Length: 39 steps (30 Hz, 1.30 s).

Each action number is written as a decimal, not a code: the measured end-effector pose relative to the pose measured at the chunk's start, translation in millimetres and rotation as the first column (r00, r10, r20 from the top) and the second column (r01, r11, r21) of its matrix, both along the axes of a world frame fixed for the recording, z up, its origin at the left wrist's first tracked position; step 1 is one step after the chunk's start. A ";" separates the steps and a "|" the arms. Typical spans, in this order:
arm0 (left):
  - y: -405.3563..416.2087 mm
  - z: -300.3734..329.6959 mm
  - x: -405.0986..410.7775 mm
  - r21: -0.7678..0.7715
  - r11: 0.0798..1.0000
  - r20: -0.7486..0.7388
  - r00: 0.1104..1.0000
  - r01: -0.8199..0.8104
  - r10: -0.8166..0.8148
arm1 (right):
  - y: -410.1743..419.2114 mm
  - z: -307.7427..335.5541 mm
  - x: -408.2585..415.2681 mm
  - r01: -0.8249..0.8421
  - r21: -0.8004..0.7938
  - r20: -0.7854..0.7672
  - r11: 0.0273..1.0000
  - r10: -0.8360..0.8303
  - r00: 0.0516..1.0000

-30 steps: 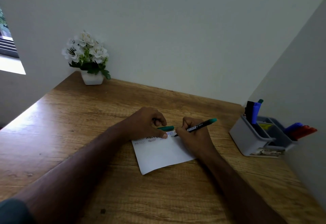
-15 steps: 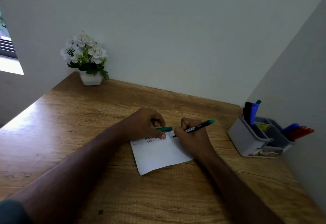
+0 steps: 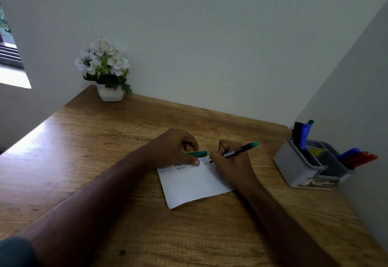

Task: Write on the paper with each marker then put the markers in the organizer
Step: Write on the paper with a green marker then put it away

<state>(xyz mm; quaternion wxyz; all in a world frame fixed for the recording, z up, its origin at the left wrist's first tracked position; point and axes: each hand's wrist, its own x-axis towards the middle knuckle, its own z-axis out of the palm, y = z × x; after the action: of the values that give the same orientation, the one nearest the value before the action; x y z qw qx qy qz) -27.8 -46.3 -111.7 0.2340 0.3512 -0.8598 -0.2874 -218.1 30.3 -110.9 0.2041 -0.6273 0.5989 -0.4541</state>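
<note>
Wooden bench [image 3: 88, 161] set into a corner of pale walls, white paper [image 3: 193, 184] lying flat near its middle. Right hand [image 3: 231, 161] resting on the paper's right side, fingers [image 3: 222, 148] curled and pinching a black-barrelled marker [image 3: 237, 152] with a green end, tip down on the paper by the upper right edge, barrel slanting up and to the right. Left hand [image 3: 174, 149] planted on the paper's upper left part, thumb pressed to the sheet, other fingers curled around a green cap [image 3: 198, 153] that pokes out toward the right hand. Short runs of handwritten letters along the paper's top edge (several colours, too small to read with certainty), partly hidden under the left hand.

Grey organizer [image 3: 298, 170] at the right, close to the side wall, well apart from the paper. Black, blue and green markers [image 3: 302, 134] standing upright in its nearer, left compartment. Blue and red markers [image 3: 357, 157] leaning out of a compartment on the far right, tilted toward the wall. Something yellow in a middle compartment, not clear what.

White flowers in a white pot [image 3: 110, 94] at the back left corner of the bench. Bright window edge [image 3: 12, 75] at the far left.
</note>
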 end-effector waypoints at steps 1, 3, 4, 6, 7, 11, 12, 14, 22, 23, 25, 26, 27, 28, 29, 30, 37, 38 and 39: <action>0.0 0.3 -0.1 0.002 1.000 0.002 1.000 -0.002 0.002 | 0.1 0.3 0.5 0.004 0.000 0.002 1.000 -0.004 1.000; 0.6 0.8 0.3 0.002 1.000 0.000 1.000 -0.002 0.002 | -0.1 0.8 0.6 0.008 -0.002 0.012 1.000 -0.008 1.000; 0.9 0.9 0.4 0.001 1.000 0.002 1.000 -0.002 0.002 | -0.2 0.6 0.1 0.011 -0.001 0.014 1.000 -0.011 1.000; 0.9 0.4 0.0 -0.005 1.000 0.006 1.000 0.001 -0.001 | 0.0 0.3 -0.8 0.013 0.006 0.006 1.000 -0.013 1.000; 0.8 0.3 0.1 -0.008 1.000 0.004 1.000 0.003 -0.003 | 0.2 0.2 -1.2 0.009 0.011 0.000 1.000 -0.009 1.000; -0.2 -0.3 0.4 0.001 1.000 0.005 1.000 -0.002 0.002 | -0.1 -1.1 -1.6 0.016 0.000 0.015 1.000 -0.016 1.000; -0.1 -0.2 0.3 0.004 1.000 0.006 1.000 -0.004 0.004 | -0.4 -1.2 -1.8 0.028 -0.006 0.023 1.000 -0.028 0.999; 0.4 0.3 -0.1 0.002 1.000 0.007 1.000 -0.007 0.007 | -0.9 -1.2 -1.6 0.038 -0.010 0.024 0.999 -0.038 0.999; 0.2 -0.6 0.0 0.006 1.000 0.009 1.000 -0.010 0.010 | -0.7 -2.5 -3.9 0.032 0.004 0.040 0.999 -0.032 0.999; 0.2 -0.8 0.3 0.005 1.000 0.007 1.000 -0.010 0.010 | -0.7 -2.4 -3.4 0.032 0.003 0.040 0.999 -0.032 0.999; 0.2 -0.7 0.1 0.002 1.000 0.005 1.000 -0.014 0.014 | -0.5 -2.2 -2.3 0.030 -0.001 0.042 1.000 -0.030 0.999; 0.3 -0.5 -0.2 0.001 1.000 0.006 1.000 -0.014 0.014 | -0.4 -1.9 -2.2 0.031 -0.003 0.046 1.000 -0.031 0.998; 0.7 -0.2 -0.5 0.000 1.000 0.007 1.000 -0.012 0.012 | -0.5 -1.7 -2.5 0.031 -0.007 0.049 0.999 -0.031 0.998; 0.9 0.2 -0.4 0.000 1.000 0.007 1.000 -0.008 0.008 | -0.6 -1.6 -2.7 0.031 -0.012 0.049 0.999 -0.030 0.998; 1.2 0.7 0.1 0.000 1.000 0.007 1.000 -0.005 0.005 | -0.8 -1.6 -2.4 0.029 -0.014 0.046 0.999 -0.028 0.999; 1.4 1.0 0.5 0.001 1.000 0.004 1.000 -0.003 0.003 | -0.8 -1.8 -1.9 0.025 -0.013 0.042 1.000 -0.024 0.999; 2.5 1.6 0.4 -0.001 1.000 0.003 1.000 -0.009 0.009 | -2.8 -4.1 -5.0 0.062 -0.033 0.043 0.998 -0.060 0.997; 2.6 1.9 0.3 -0.002 1.000 0.006 1.000 -0.009 0.009 | -2.7 -4.4 -5.3 0.062 -0.022 0.039 0.998 -0.061 0.997; 2.8 2.2 0.2 -0.005 1.000 0.010 1.000 -0.007 0.007 | -2.6 -4.7 -5.6 0.059 -0.012 0.034 0.998 -0.059 0.998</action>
<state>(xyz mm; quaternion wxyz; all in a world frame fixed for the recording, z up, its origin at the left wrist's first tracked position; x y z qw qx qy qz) -27.7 -43.4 -109.5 0.2314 0.3550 -0.8606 -0.2826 -223.7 27.7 -115.6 0.1965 -0.6030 0.6107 -0.4741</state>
